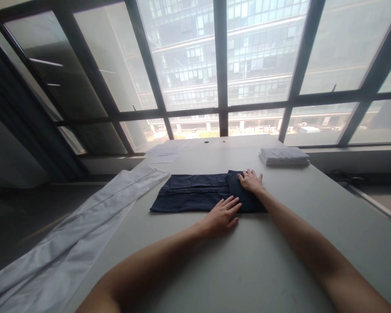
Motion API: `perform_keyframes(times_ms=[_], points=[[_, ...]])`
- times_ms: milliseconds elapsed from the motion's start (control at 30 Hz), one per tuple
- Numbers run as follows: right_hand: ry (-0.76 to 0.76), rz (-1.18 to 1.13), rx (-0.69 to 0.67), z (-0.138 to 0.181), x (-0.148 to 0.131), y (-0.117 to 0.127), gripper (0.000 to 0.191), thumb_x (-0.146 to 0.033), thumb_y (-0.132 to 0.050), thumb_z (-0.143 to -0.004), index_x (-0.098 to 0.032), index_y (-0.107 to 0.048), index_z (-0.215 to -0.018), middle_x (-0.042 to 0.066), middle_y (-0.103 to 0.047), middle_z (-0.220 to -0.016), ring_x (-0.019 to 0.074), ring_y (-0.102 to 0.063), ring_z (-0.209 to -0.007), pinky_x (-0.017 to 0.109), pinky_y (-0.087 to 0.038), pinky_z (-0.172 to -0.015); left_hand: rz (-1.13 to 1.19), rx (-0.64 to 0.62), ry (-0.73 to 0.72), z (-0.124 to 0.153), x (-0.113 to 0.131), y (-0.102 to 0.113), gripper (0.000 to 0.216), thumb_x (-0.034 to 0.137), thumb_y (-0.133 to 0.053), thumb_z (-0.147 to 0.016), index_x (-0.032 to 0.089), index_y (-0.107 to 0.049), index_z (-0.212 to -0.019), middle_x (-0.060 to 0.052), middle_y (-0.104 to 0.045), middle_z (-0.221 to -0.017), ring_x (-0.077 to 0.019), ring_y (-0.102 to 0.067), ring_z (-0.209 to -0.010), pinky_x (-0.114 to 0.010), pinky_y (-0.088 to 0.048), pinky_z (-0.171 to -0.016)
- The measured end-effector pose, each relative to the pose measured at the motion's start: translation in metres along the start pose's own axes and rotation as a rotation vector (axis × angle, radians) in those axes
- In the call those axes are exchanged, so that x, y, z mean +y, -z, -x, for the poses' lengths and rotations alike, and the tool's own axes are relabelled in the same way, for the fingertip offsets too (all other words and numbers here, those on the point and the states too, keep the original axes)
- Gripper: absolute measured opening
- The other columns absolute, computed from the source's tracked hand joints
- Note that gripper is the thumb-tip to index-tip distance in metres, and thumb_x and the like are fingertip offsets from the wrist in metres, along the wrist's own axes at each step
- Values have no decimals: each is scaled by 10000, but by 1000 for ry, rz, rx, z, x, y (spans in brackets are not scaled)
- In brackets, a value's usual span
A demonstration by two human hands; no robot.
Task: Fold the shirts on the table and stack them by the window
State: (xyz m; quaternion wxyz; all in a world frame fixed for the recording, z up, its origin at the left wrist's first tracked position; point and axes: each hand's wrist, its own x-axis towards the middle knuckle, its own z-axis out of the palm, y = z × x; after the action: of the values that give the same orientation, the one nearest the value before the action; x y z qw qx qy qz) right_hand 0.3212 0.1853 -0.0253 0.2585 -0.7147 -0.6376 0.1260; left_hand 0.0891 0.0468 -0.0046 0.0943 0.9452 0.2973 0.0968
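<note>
A dark navy folded piece of cloth (189, 193), perhaps a garment, lies flat across the middle of the white table. Its right end is folded over into a thicker panel. My left hand (223, 215) rests on the near edge of the cloth, palm down with fingers stretched toward the fold. On the folded right end lies my right hand (251, 180), fingers spread near the far edge. Both hands press flat and grasp nothing. The part of the cloth under my hands and right forearm is hidden.
A white table (247, 269) reaches toward the windows. Long white fabric (84, 221) drapes over its left edge. At the back right sits a folded white cloth stack (284, 156). Thin white sheets (163, 152) lie at the back left. A cable hole (206, 142) shows near the far edge.
</note>
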Motion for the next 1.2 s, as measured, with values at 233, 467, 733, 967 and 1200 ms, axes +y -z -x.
perform_keyframes(times_ms=[233,467,733,967,1200], points=[[-50,-721,288,-23,39,26,430,-474,-583,-849,-191,-721,-1141,157,-640,-1389,351,-433,-1436,597,-260,-1219,9,8,-4,0,-2,-1,619,383,-492,-1016,260,-342,-1604,-80,-275,-1682,-290,-198,-1566,-553,-248,-1242],[27,-1348,-273,-17,50,45,506,-584,-431,-958,-207,-646,-1218,163,-690,-1301,310,-687,-1160,563,-538,-1020,-4,12,2,0,-1,-1,616,385,-497,-1016,257,-349,-1600,-69,-282,-1682,-279,-197,-1568,-532,-245,-1250],[-13,-1146,105,-26,43,23,470,-526,-381,-965,-286,-558,-1328,94,-424,-1610,251,-456,-1435,489,-500,-1071,-8,25,-7,1,0,-1,605,374,-494,-1016,238,-366,-1592,-76,-287,-1679,-277,-212,-1564,-523,-250,-1250],[-73,-1300,156,-27,55,29,409,-482,-370,-956,-284,-586,-1242,104,-520,-1525,258,-534,-1370,523,-479,-1097,-2,24,-3,1,0,0,607,371,-502,-1012,246,-369,-1591,-81,-300,-1673,-281,-217,-1562,-525,-253,-1249],[-16,-1369,-16,-22,45,27,436,-556,-369,-977,-242,-628,-1133,128,-616,-1394,280,-630,-1263,497,-520,-1074,-6,25,-2,0,0,0,607,368,-509,-1010,247,-374,-1589,-84,-300,-1673,-289,-222,-1560,-535,-260,-1244]])
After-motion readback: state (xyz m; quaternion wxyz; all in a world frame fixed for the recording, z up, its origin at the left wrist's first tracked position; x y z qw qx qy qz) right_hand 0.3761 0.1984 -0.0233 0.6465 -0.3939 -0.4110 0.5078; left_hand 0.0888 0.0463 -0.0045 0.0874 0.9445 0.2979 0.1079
